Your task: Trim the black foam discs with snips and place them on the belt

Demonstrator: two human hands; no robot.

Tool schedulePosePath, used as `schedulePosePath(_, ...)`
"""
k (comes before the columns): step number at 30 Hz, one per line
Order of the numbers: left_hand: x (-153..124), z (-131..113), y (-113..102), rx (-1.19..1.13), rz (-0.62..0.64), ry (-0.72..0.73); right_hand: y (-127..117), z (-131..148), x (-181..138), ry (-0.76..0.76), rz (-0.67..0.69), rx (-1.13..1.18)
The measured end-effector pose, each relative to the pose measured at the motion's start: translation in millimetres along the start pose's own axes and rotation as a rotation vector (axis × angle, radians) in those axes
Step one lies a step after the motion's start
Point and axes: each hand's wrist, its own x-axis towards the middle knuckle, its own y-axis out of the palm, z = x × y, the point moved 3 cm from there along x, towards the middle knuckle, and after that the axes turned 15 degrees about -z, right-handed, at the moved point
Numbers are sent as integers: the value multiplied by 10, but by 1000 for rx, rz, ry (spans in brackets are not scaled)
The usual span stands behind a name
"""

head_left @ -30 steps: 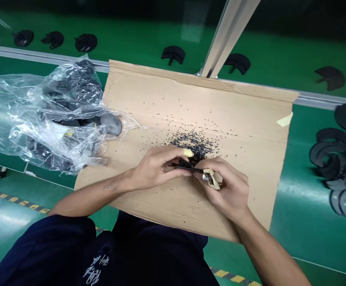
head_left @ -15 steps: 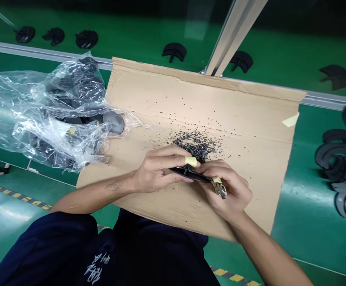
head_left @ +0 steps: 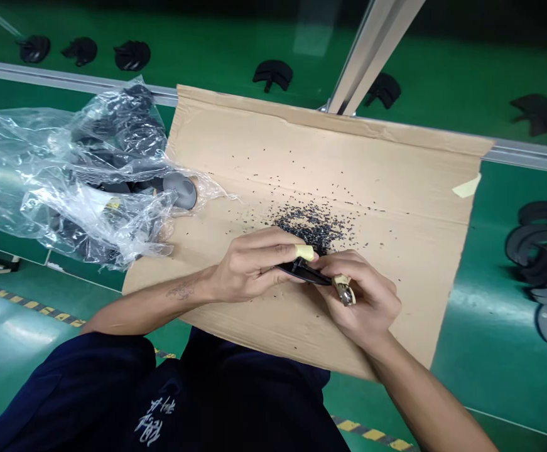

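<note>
My left hand is closed on a thin black plastic part, held edge-on over a cardboard sheet. Its forefinger wears a yellow fingertip cover. My right hand is closed around a small trimming tool with a tape-wrapped handle, and the tool meets the part's right end. Just beyond my hands, a pile of tiny black shavings lies on the cardboard.
A crumpled clear plastic bag with dark parts inside lies at the left, overlapping the cardboard. Several black curved parts are stacked at the right. More black parts sit on the green belt beyond a metal rail. A slanted aluminium post rises behind.
The view has shifted slightly. My right hand has turned the tool a little against the part; both hands stay over the same spot on the cardboard.
</note>
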Motion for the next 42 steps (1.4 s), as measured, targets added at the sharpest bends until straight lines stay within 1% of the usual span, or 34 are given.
schedulePosePath(4,5,-16,-4,-3,-37,-9,10,-12,-20,52,15,20)
schedulePosePath(6,7,-17,-1,6,-36,-22,19,-17,-31,86,12,34)
schedulePosePath(11,20,-9,21,-11,44,-57,8,-2,-12,157,5,50)
schedulePosePath(13,30,0,16,-17,70,-101,-25,4,31,188,42,35)
schedulePosePath(16,48,34,-25,32,36,-198,-112,-15,119,230,90,-42)
schedulePosePath(18,54,56,-49,61,4,-221,-176,-38,171,180,76,-155)
schedulePosePath(20,52,69,-48,61,-1,-201,-205,-55,193,65,77,-274)
schedulePosePath(23,33,83,-22,43,11,-167,-173,-69,164,-115,159,-381)
schedulePosePath(25,19,88,-5,32,23,-155,-146,-73,134,-185,199,-422)
schedulePosePath(28,6,90,5,20,42,-146,-139,-76,109,-216,215,-465)
schedulePosePath(35,5,99,-10,42,127,-110,-176,-84,104,-236,222,-448)
schedulePosePath(42,10,100,3,22,146,-82,-184,-32,81,-380,224,-618)
